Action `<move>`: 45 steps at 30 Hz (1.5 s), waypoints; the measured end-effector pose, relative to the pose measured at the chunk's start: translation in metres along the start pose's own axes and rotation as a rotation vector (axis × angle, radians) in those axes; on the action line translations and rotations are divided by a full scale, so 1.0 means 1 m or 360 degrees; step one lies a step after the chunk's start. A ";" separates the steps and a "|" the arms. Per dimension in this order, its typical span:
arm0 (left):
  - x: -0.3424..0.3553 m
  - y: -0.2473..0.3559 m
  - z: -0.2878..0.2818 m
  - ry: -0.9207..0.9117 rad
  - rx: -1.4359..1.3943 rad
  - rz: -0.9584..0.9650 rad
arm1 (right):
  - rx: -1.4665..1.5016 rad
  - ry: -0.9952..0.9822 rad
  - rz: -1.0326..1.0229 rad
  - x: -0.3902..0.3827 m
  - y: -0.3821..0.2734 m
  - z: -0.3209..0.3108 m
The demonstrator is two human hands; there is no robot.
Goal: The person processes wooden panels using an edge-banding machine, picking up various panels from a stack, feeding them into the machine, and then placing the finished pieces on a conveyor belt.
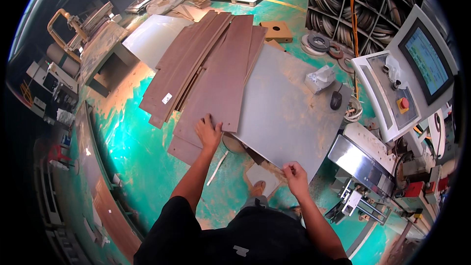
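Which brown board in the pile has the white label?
The top left board: its white label sits near its closer end. The right board, touched by the left hand, shows none.

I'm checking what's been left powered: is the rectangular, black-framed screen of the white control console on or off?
On: the screen glows blue-green, with lighter and darker blocks showing across it inside its black frame.

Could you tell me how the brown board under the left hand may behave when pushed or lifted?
The brown board is probably stiff, as it shows no sag. Its smooth-looking face may let it slide over the other boards it overlaps. Its length beyond the left hand could make one-handed lifting awkward.
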State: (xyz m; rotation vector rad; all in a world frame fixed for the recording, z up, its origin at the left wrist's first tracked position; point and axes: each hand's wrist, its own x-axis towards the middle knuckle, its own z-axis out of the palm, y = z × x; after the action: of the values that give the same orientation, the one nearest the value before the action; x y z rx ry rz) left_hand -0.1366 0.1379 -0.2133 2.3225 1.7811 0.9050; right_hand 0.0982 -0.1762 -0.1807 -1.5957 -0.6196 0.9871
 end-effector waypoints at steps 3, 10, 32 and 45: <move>-0.017 0.040 -0.004 -0.0003 -0.0106 -0.0022 | 0.0183 -0.0079 0.0153 0.085 0.004 0.075; -0.037 0.074 -0.010 -0.0141 -0.0357 0.0105 | 0.0816 0.0274 0.0515 0.176 -0.005 0.152; -0.012 0.187 0.106 -0.1531 -0.2647 -0.1677 | 0.1223 0.1498 0.0044 -0.284 0.075 -0.126; -0.275 0.321 -0.037 -0.3338 -0.1679 -0.1116 | 0.0307 0.3451 0.0750 -0.614 0.146 0.092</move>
State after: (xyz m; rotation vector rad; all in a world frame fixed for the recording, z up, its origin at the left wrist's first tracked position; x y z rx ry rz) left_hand 0.0790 -0.2239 -0.1647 0.6743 0.5229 -0.5971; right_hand -0.3116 -0.6644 -0.1567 -1.6580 1.3026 -0.6941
